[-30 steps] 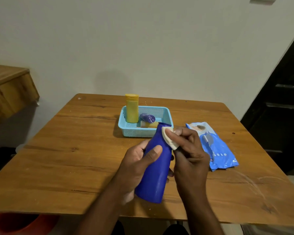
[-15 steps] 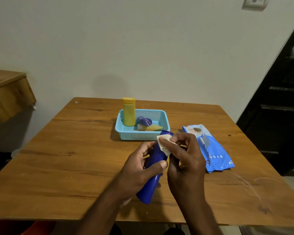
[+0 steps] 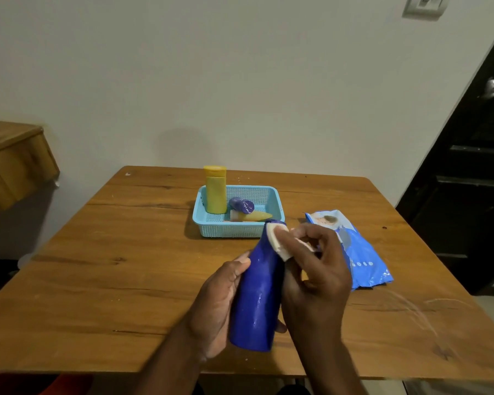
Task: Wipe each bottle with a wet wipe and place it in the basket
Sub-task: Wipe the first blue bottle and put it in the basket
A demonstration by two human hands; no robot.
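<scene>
My left hand (image 3: 216,302) grips a tall blue bottle (image 3: 258,295) from the left, holding it above the near middle of the table. My right hand (image 3: 315,276) pinches a folded white wet wipe (image 3: 278,242) and presses it against the bottle's neck, just below the cap. Behind them sits a light blue basket (image 3: 236,229). In the basket a yellow bottle (image 3: 216,191) stands upright at the left, with a small purple bottle (image 3: 241,205) and a yellowish tube (image 3: 253,216) lying beside it.
A blue wet-wipe pack (image 3: 357,252) lies on the wooden table (image 3: 97,266) right of my hands. A wooden shelf (image 3: 15,161) juts from the wall at the left. A dark door (image 3: 474,166) stands at the right.
The blue bottle has come up from a tilted, lower pose to nearly upright. My right hand with the wipe stays at the neck, and my left thumb has slid off the bottle's front.
</scene>
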